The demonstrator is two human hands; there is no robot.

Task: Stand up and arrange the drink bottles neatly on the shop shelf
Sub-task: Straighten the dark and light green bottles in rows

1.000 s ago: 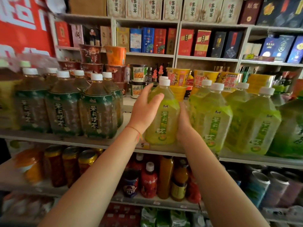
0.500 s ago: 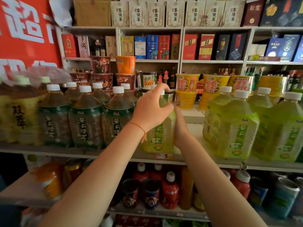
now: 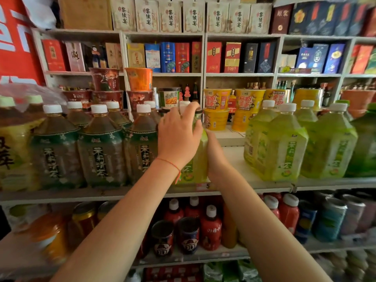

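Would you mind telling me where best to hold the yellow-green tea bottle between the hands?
Probably as now: the left hand from the front over the sloped shoulder of the yellow-green tea bottle, the right hand on its flat right side. It stands upright, wide-bodied.

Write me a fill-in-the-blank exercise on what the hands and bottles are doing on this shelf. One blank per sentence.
1. Both hands hold one bottle of ____ coloured tea.
2. The left hand wears a thin ____ string at the wrist.
3. The dark tea bottles beside the held one have ____ caps.
4. The right hand presses the bottle's ____ side.

Missing words: green; red; white; right
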